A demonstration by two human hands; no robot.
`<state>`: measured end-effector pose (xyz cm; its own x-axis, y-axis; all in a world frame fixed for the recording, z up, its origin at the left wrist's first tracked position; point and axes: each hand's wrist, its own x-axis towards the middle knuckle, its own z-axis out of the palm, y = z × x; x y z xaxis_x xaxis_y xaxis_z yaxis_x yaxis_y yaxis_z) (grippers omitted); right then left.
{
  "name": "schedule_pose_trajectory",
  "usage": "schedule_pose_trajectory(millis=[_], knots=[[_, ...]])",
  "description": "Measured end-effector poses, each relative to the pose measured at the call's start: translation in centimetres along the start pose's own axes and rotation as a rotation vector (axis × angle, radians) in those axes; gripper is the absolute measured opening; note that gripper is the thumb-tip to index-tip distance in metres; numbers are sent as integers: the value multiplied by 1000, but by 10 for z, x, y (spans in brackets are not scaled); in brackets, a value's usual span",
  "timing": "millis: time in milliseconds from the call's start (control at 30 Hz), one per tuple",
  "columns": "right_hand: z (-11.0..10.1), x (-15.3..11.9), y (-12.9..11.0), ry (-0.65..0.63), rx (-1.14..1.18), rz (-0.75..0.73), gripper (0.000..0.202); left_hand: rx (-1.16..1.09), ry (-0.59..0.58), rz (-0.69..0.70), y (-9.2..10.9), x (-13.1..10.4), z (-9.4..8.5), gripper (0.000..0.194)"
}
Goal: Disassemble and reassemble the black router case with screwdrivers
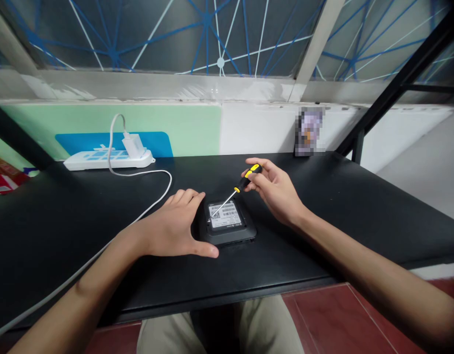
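Observation:
A small square black electronic device lies on the table with a white printed label facing up. My left hand is wrapped round its left side, fingers at the far corner and thumb along the near edge. Between the thumb and fingers of my right hand is a yellow-and-black screwdriver. Its thin metal shaft slants down to the left across the label, and the tip is at the device's left edge. A screw under the tip is too small to make out.
Behind, a white power strip holds a white plug, whose cable runs along the left of the black table. A blurred-out upright object leans at the back wall. Red packaging sits far left.

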<state>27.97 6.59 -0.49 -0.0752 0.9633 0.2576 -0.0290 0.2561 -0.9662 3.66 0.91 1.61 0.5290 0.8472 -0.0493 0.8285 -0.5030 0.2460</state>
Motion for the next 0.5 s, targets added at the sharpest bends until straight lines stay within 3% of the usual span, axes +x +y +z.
schedule_pose_trajectory(millis=[500], knots=[[3,-4,-8,-20,-96,13,35,18,-32,-10,1,0,0,119]])
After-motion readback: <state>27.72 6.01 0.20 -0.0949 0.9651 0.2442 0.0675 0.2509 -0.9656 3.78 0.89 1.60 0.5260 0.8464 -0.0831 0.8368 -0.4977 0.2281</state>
